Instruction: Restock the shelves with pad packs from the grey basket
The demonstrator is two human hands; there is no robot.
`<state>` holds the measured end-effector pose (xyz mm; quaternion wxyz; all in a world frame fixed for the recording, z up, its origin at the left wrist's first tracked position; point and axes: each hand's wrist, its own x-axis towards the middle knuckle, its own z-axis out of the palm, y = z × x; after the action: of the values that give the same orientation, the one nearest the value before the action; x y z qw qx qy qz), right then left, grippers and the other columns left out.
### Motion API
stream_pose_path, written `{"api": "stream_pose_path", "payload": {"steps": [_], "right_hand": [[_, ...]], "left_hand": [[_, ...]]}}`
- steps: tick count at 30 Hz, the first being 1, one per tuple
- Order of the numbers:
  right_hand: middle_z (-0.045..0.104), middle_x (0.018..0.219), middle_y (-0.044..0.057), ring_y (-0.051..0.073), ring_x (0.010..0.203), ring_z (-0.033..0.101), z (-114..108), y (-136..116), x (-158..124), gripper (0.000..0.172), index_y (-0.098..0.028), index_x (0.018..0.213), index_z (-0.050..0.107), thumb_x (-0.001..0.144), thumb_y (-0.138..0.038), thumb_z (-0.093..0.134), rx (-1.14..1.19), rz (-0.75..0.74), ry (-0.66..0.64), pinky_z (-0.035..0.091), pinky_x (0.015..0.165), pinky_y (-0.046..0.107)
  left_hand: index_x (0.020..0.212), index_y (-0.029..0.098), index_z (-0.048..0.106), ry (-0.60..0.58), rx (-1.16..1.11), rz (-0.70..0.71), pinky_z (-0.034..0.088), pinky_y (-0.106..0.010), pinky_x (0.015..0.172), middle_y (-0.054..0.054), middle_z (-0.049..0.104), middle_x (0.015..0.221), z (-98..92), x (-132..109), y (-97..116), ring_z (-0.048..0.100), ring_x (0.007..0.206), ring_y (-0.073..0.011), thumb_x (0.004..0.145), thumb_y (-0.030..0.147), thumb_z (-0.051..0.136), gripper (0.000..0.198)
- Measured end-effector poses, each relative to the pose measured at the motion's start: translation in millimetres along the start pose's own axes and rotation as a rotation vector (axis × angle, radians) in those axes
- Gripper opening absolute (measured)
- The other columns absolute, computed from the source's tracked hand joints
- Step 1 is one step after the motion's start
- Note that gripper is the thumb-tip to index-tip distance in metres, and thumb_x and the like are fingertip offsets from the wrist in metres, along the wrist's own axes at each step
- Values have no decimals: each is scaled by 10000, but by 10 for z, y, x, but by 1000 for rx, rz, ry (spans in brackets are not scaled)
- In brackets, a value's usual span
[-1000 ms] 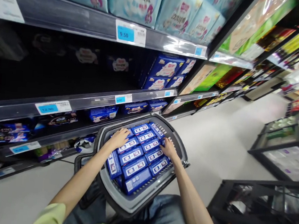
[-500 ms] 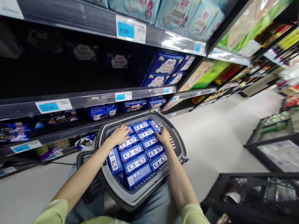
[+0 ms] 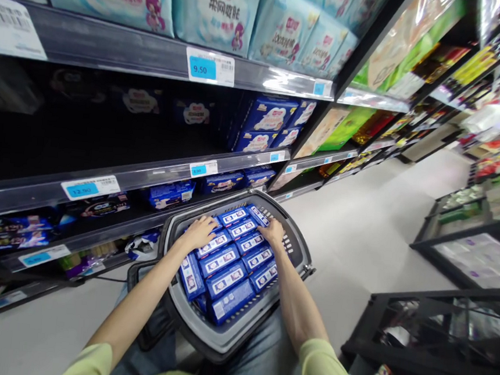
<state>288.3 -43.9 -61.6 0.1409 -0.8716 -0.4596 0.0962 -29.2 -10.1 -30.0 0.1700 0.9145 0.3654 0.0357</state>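
Observation:
A grey shopping basket (image 3: 230,340) with a dark rim sits at my lap, filled with rows of blue sanitary pad packs (image 3: 224,278). My left hand (image 3: 201,231) lies over packs at the basket's left side, its fingers stretched across their tops. At the far right corner, my right hand (image 3: 273,230) has its thumb and fingers at the near end of a blue sanitary pad pack (image 3: 258,215); some fingers are hidden on its outer side. Most packs lie lengthwise in slanted rows. One blue pack (image 3: 191,276) is turned crosswise at the left.
Shelves stand to my left and ahead, holding blue pad packs (image 3: 267,119) and light-blue packs (image 3: 215,12) above. A price label (image 3: 210,66) hangs on a shelf edge. A dark display rack (image 3: 430,331) is at the right, beyond the pale floor (image 3: 361,220).
The view has tilted slightly, so the shelves appear lower. My hands stay on the packs, with the right one shifted slightly at the corner pack. The rows look the same.

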Motion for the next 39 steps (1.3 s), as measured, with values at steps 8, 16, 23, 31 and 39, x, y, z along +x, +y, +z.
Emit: {"api": "stream_pose_path", "payload": {"steps": [8, 16, 23, 31, 39], "right_hand": [[736, 1056, 122, 328, 1006, 693, -151, 58, 16, 537, -203, 1126, 567, 656, -361, 772, 72, -100, 81, 510, 854, 397], [707, 1002, 82, 282, 940, 669, -480, -87, -22, 477, -225, 1039, 546, 644, -400, 746, 184, -238, 274, 497, 867, 393], [668, 962, 49, 221, 875, 637, -797, -499, -333, 460, -219, 1011, 556, 676, -455, 765, 619, -277, 479, 501, 802, 349], [716, 896, 45, 201, 860, 683, -722, -594, -428, 485, -200, 1063, 536, 787, -568, 689, 848, -287, 320, 524, 819, 336], [717, 906, 59, 205, 846, 662, -725, -614, -520, 441, -192, 1001, 573, 794, -562, 697, 848, -320, 261, 496, 771, 320]], "left_hand": [[1252, 182, 600, 24, -67, -1, 463, -427, 1043, -123, 602, 1269, 22, 42, -76, 547, 1200, -283, 958, 288, 494, 330], [1271, 186, 580, 49, -174, -20, 459, -384, 1071, -119, 604, 1284, 64, 122, -110, 582, 1219, -259, 950, 277, 488, 346], [1432, 154, 424, 105, -300, -48, 417, -381, 1122, -159, 510, 1473, 62, 233, -64, 524, 1347, -276, 967, 367, 475, 514], [1471, 139, 342, 143, -387, -24, 459, -376, 1069, -178, 559, 1424, 14, 320, 20, 567, 1307, -287, 948, 442, 544, 637], [1484, 144, 358, 164, -410, 0, 420, -380, 1115, -160, 517, 1472, -42, 361, 64, 521, 1354, -283, 965, 358, 498, 579]]}}
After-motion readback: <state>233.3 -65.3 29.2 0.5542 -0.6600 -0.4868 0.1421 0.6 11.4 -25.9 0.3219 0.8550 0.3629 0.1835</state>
